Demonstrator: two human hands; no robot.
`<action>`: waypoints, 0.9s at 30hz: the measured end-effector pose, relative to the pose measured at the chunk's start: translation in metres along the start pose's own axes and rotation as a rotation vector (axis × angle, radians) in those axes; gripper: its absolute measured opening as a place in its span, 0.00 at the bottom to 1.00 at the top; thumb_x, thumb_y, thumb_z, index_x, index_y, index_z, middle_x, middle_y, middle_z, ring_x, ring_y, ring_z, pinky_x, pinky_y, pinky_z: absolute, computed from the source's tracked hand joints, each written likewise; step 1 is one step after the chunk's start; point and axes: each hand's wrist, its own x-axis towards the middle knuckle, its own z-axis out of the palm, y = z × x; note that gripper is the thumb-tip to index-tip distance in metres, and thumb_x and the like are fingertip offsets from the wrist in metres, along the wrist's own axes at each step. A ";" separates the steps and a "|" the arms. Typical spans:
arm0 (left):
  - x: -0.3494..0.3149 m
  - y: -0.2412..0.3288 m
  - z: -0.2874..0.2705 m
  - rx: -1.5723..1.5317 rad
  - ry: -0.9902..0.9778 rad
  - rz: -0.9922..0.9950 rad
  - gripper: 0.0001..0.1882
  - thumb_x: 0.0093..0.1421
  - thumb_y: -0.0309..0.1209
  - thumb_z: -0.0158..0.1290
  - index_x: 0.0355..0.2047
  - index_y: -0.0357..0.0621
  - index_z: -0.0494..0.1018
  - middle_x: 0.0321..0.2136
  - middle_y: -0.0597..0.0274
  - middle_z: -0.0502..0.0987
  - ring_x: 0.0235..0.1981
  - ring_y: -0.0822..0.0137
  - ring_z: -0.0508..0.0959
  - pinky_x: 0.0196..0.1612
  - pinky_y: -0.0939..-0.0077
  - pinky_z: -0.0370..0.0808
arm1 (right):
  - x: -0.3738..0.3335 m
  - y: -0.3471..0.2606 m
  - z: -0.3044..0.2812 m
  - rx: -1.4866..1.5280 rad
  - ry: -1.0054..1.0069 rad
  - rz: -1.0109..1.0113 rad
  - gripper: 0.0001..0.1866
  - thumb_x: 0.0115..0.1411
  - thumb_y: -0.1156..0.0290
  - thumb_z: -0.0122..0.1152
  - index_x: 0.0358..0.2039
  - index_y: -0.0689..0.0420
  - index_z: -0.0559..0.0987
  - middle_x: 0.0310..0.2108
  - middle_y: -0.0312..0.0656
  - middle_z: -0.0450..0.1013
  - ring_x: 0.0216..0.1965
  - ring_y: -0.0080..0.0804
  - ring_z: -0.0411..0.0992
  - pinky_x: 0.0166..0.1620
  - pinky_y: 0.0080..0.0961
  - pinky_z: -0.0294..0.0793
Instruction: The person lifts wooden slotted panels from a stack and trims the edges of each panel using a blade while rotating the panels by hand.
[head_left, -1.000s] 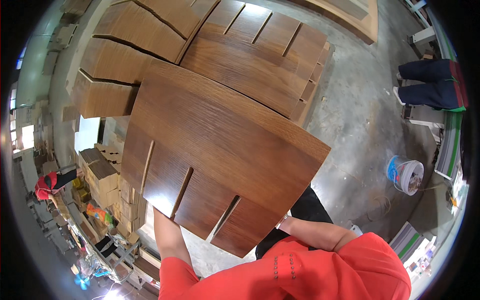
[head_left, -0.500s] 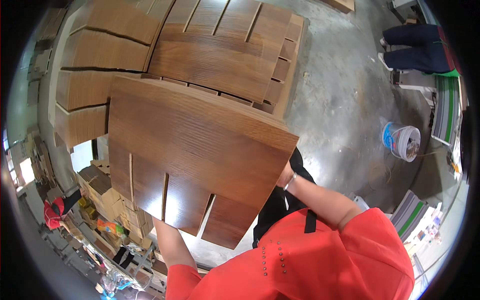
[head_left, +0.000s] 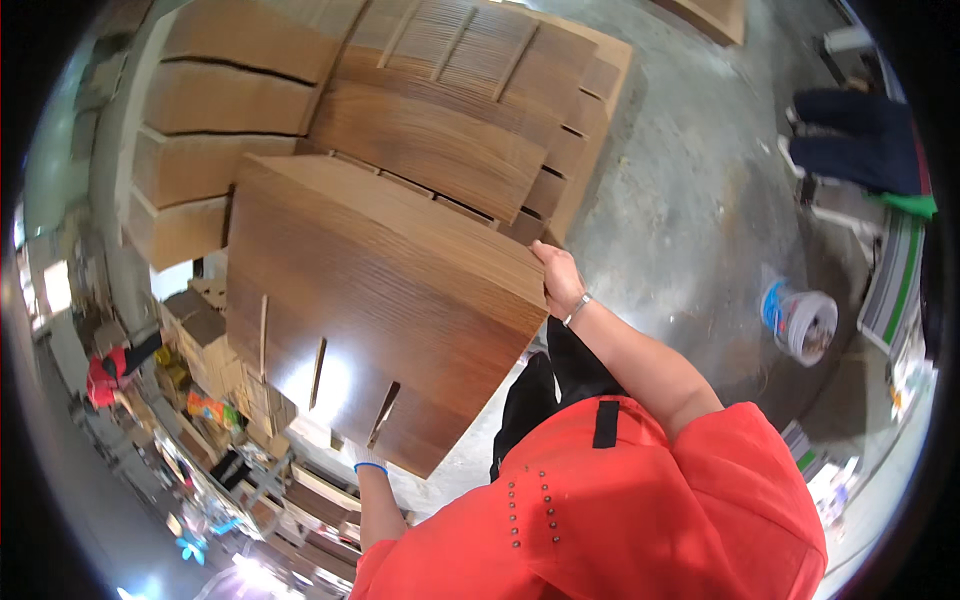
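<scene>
A brown wood-grain slotted board (head_left: pixel 370 300) is tilted in front of me, with three narrow slots running in from its near edge. Its far side looks thick; I cannot tell whether several boards lie together. My right hand (head_left: pixel 562 280) is closed on its right far corner, a metal bracelet at the wrist. My left hand (head_left: pixel 362 456), in a pale glove with a blue cuff, holds the near edge from below; most of its fingers are hidden. Just beyond stands a pile topped by a similar slotted board (head_left: pixel 440 110).
Stacked brown panels (head_left: pixel 235 105) rise at the far left. On the grey concrete floor (head_left: pixel 680 200) to the right stands a white bucket (head_left: pixel 805 325). A person in dark trousers (head_left: pixel 855 140) is at the far right, another in red (head_left: pixel 105 378) at left, near cardboard boxes (head_left: pixel 205 340).
My right hand has moved up from the board's right side to its far corner. The board has shifted slightly left and toward me, and my left hand has slid right along its near edge.
</scene>
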 end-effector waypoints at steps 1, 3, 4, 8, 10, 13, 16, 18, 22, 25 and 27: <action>-0.013 -0.009 -0.009 -0.036 0.024 0.009 0.17 0.67 0.34 0.43 0.50 0.37 0.72 0.41 0.54 0.78 0.41 0.59 0.79 0.45 0.64 0.80 | 0.002 0.000 -0.001 -0.031 0.002 -0.057 0.13 0.66 0.62 0.53 0.35 0.60 0.78 0.31 0.36 0.76 0.32 0.26 0.75 0.35 0.28 0.76; -0.049 -0.028 -0.015 0.118 -0.037 0.092 0.17 0.70 0.35 0.39 0.51 0.40 0.71 0.42 0.55 0.77 0.39 0.62 0.78 0.42 0.69 0.79 | -0.003 -0.008 -0.002 -0.194 0.027 -0.093 0.12 0.66 0.67 0.54 0.37 0.63 0.80 0.31 0.36 0.76 0.32 0.26 0.75 0.36 0.28 0.76; -0.073 -0.031 0.000 -0.155 0.173 -0.001 0.12 0.69 0.32 0.41 0.44 0.41 0.72 0.36 0.57 0.76 0.32 0.64 0.77 0.39 0.72 0.77 | -0.005 -0.017 -0.001 -0.341 0.056 -0.077 0.12 0.65 0.67 0.54 0.37 0.63 0.80 0.31 0.36 0.76 0.31 0.26 0.75 0.35 0.27 0.76; -0.152 -0.055 0.014 -0.352 0.110 -0.023 0.06 0.65 0.29 0.46 0.31 0.42 0.66 0.30 0.56 0.74 0.26 0.64 0.75 0.29 0.69 0.71 | -0.005 -0.041 -0.005 -0.578 -0.055 -0.046 0.10 0.65 0.71 0.55 0.37 0.65 0.81 0.27 0.34 0.75 0.27 0.23 0.73 0.29 0.22 0.72; -0.187 -0.073 0.038 -0.273 0.167 0.083 0.06 0.64 0.29 0.46 0.31 0.41 0.66 0.31 0.53 0.74 0.28 0.62 0.76 0.28 0.68 0.71 | 0.009 -0.042 -0.016 -0.644 -0.083 -0.051 0.11 0.65 0.71 0.54 0.37 0.65 0.81 0.27 0.34 0.75 0.26 0.23 0.73 0.28 0.21 0.72; -0.223 -0.085 0.057 -0.531 0.257 0.021 0.07 0.63 0.29 0.47 0.33 0.37 0.67 0.36 0.42 0.76 0.33 0.52 0.80 0.31 0.62 0.77 | 0.008 -0.050 -0.009 -0.790 -0.060 -0.071 0.11 0.65 0.72 0.54 0.39 0.65 0.81 0.27 0.35 0.75 0.28 0.25 0.74 0.30 0.23 0.72; -0.255 -0.101 0.077 -0.564 0.341 -0.013 0.09 0.66 0.30 0.44 0.38 0.35 0.67 0.40 0.44 0.77 0.38 0.50 0.80 0.39 0.62 0.81 | 0.010 -0.058 -0.013 -0.920 -0.104 -0.123 0.13 0.65 0.70 0.52 0.41 0.65 0.80 0.34 0.38 0.77 0.34 0.30 0.73 0.38 0.33 0.73; -0.260 -0.132 0.081 -0.628 0.343 -0.002 0.09 0.66 0.30 0.45 0.37 0.36 0.67 0.38 0.45 0.77 0.38 0.50 0.80 0.40 0.62 0.81 | 0.018 -0.067 -0.021 -0.942 -0.230 -0.149 0.14 0.65 0.68 0.51 0.41 0.65 0.80 0.35 0.38 0.77 0.35 0.30 0.73 0.41 0.34 0.73; -0.270 -0.188 0.099 -0.764 0.346 0.048 0.09 0.65 0.32 0.48 0.33 0.38 0.69 0.30 0.51 0.75 0.35 0.53 0.79 0.40 0.59 0.81 | 0.028 -0.090 -0.024 -1.153 -0.401 -0.320 0.18 0.67 0.59 0.50 0.43 0.61 0.77 0.38 0.36 0.75 0.38 0.28 0.70 0.47 0.35 0.70; -0.290 -0.207 0.121 -0.784 0.429 0.056 0.07 0.64 0.31 0.48 0.35 0.38 0.70 0.33 0.52 0.77 0.34 0.54 0.81 0.38 0.60 0.82 | -0.031 -0.093 0.006 -0.859 -0.392 -0.307 0.19 0.69 0.55 0.49 0.47 0.58 0.75 0.40 0.34 0.73 0.40 0.26 0.68 0.49 0.33 0.70; -0.308 -0.209 0.133 -0.792 0.444 0.036 0.08 0.64 0.31 0.49 0.36 0.39 0.70 0.33 0.53 0.77 0.34 0.56 0.82 0.37 0.62 0.82 | -0.044 -0.109 0.017 -0.941 -0.447 -0.324 0.19 0.69 0.54 0.48 0.46 0.57 0.75 0.40 0.32 0.71 0.41 0.24 0.68 0.50 0.32 0.70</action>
